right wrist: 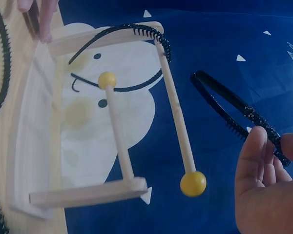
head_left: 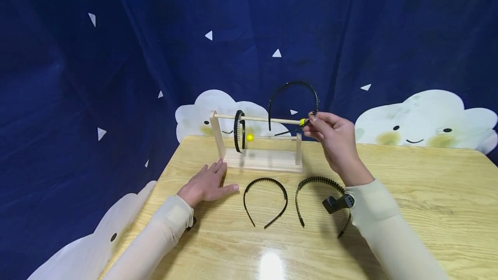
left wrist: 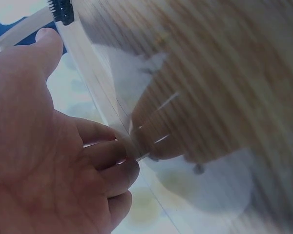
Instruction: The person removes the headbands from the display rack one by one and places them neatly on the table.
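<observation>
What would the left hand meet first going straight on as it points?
Likely the wooden rack, near its left upright; the left hand looks so close that it may be touching.

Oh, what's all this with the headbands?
A person's right hand is pinching a black headband beside the yellow-tipped end of a wooden stand's upper rod; that band isn't on the rod. Another headband already hangs there. The left hand rests, fingers extended, at the stand's base. Two more bands lie on the table, a nearer-left one and a right one.
</observation>
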{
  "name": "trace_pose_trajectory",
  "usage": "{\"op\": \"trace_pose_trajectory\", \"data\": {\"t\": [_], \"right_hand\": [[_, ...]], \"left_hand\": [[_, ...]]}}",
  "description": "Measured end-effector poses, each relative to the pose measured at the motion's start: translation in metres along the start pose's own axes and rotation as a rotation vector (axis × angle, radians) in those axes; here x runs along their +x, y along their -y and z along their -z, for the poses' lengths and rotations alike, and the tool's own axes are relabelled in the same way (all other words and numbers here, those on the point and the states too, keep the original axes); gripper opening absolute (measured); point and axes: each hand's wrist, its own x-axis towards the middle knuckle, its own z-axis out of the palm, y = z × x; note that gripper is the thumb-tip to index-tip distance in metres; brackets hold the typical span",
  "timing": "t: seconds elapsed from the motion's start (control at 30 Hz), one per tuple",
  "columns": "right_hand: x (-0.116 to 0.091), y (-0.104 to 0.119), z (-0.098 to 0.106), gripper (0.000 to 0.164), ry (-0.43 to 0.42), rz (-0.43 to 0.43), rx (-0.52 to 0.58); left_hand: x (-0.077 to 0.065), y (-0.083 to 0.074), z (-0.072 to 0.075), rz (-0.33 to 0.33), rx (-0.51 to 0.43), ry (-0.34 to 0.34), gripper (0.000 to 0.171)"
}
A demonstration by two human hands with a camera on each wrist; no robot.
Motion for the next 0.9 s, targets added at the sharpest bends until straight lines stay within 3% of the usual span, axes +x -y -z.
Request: {"op": "trace_pose_trajectory", "data": {"t": [0.57,0.9], "right_hand": [[-0.027,0.026,0.052,0.011,0.068,-0.079,0.154],[-0.049,0.031,0.085,0.017,0.090,-0.140,0.150]], "left_hand": [[0.000,-0.002,0.002,-0.010,0.001,-0.015,0.098],[-0.002,-0.001,0.000,-0.016,-0.004,-0.018,0.098]]}}
